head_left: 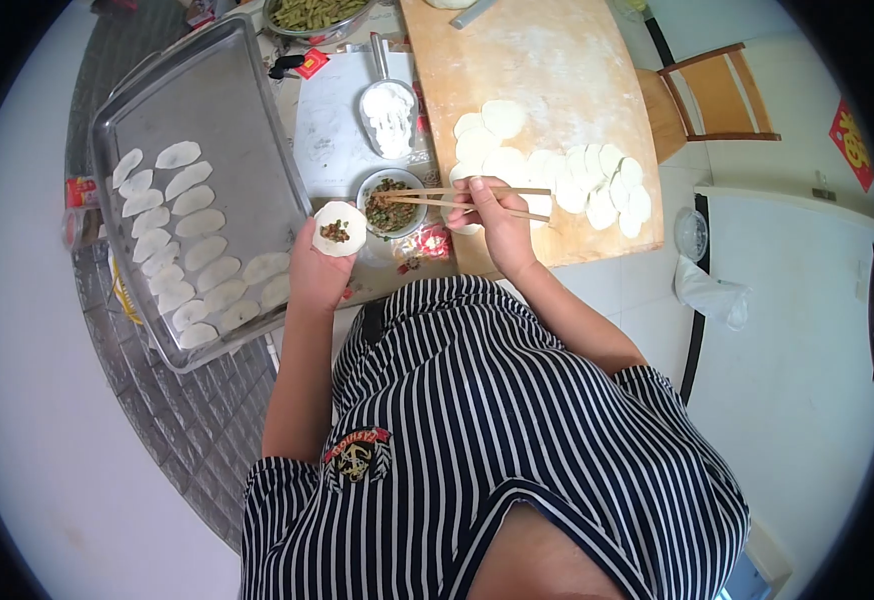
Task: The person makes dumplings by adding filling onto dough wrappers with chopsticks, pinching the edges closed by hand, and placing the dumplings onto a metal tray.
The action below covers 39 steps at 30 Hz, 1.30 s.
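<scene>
On my left hand (319, 272) lies a round dumpling wrapper (356, 240), with a small heap of brown and green filling (335, 232) at its middle. The fingers are mostly hidden beneath the dough, which is flat and unfolded. My right hand (502, 225) grips a pair of wooden chopsticks (435, 191). Their tips reach left into a white bowl (422, 216) of chopped filling (389, 212), touching the mix. The bowl stands between my two hands. Just beyond my right hand, flat wrappers (505, 162) overlap on the wooden board (557, 80).
Left is a metal tray (197, 110) with rows of folded dumplings (195, 225). A scoop of flour (389, 115) lies behind the bowl. At the back is a bowl of green pieces (315, 12). A wooden chair (722, 95) stands at the right beyond the board.
</scene>
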Each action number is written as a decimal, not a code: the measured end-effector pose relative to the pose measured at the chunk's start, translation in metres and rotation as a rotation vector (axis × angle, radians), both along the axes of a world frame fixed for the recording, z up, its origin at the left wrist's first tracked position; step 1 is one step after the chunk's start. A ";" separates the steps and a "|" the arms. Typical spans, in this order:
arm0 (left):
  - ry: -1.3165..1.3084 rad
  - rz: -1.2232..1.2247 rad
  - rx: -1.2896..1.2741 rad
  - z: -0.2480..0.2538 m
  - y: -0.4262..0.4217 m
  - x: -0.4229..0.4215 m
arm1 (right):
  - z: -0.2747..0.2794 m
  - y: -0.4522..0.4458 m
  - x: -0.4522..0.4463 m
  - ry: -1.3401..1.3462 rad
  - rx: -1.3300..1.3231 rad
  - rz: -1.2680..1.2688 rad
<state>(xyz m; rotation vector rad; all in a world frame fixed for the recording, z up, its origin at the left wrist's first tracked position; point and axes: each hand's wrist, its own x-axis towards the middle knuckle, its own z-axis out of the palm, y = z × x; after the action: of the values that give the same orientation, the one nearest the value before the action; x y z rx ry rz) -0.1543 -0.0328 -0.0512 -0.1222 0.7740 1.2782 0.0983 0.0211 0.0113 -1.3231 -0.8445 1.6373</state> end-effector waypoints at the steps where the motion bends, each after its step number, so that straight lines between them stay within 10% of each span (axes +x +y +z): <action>1: 0.027 0.035 -0.038 -0.001 -0.002 -0.002 | -0.001 0.000 -0.004 0.032 0.008 0.009; 28: -0.213 0.075 0.055 0.052 0.020 0.016 | -0.042 0.017 -0.003 -0.107 -0.306 0.095; 32: -0.262 -0.037 0.069 0.081 0.027 0.028 | -0.011 0.008 0.018 -0.377 -0.509 0.724; 34: -0.324 -0.064 0.101 0.091 0.029 0.035 | 0.018 0.001 0.011 -0.345 -0.457 0.652; 36: -0.385 -0.096 0.134 0.104 0.032 0.046 | 0.047 0.005 0.005 -0.692 0.973 0.565; 39: -0.343 -0.187 0.108 0.126 0.034 0.064 | 0.063 0.016 0.000 -0.699 1.232 0.549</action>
<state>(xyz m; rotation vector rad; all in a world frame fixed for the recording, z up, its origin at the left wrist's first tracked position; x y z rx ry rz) -0.0902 0.0011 0.0747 -0.1724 0.4107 1.0818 0.0987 0.0375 0.0744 -0.7065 -2.2868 0.5846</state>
